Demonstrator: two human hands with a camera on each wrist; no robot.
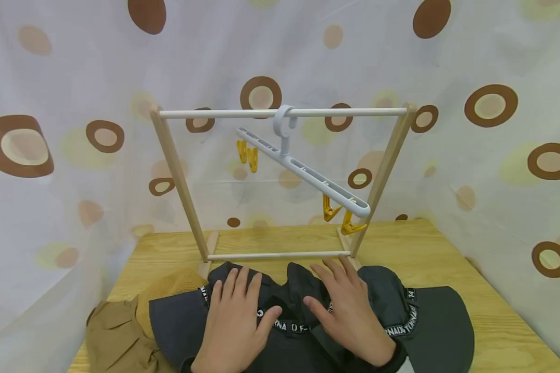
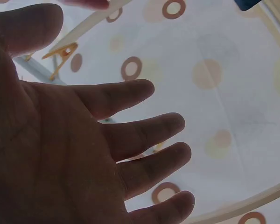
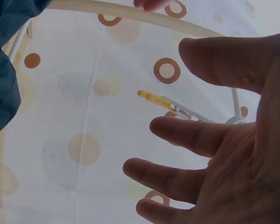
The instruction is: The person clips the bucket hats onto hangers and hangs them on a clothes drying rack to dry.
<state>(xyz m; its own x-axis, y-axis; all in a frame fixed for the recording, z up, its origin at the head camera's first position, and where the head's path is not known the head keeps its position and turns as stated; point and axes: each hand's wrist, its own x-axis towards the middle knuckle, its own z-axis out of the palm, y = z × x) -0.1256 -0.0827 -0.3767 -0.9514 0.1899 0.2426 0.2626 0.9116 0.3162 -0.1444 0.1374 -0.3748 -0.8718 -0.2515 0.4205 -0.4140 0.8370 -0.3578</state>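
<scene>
In the head view my left hand (image 1: 235,324) is over the left part of a pile of dark hats, fingers straight and spread. My right hand (image 1: 347,313) is likewise spread out over the pile's middle right. The wrist views show both palms bare, with nothing held. A navy brim (image 1: 179,321) sticks out at the left, a dark green-black brim (image 1: 443,326) at the right, each beside a band with white lettering. Dark fabric (image 1: 301,280) bunches up between the hands. Whether the fingers touch it I cannot tell.
Behind the hats stands a wooden rack (image 1: 182,181) with a white top rod (image 1: 364,112). From it hangs a white hanger (image 1: 308,176) with yellow clips (image 1: 252,159), slanting toward me. Brown fabric (image 1: 116,336) and a mustard fuzzy item (image 1: 168,291) lie left on the wooden table (image 1: 499,316).
</scene>
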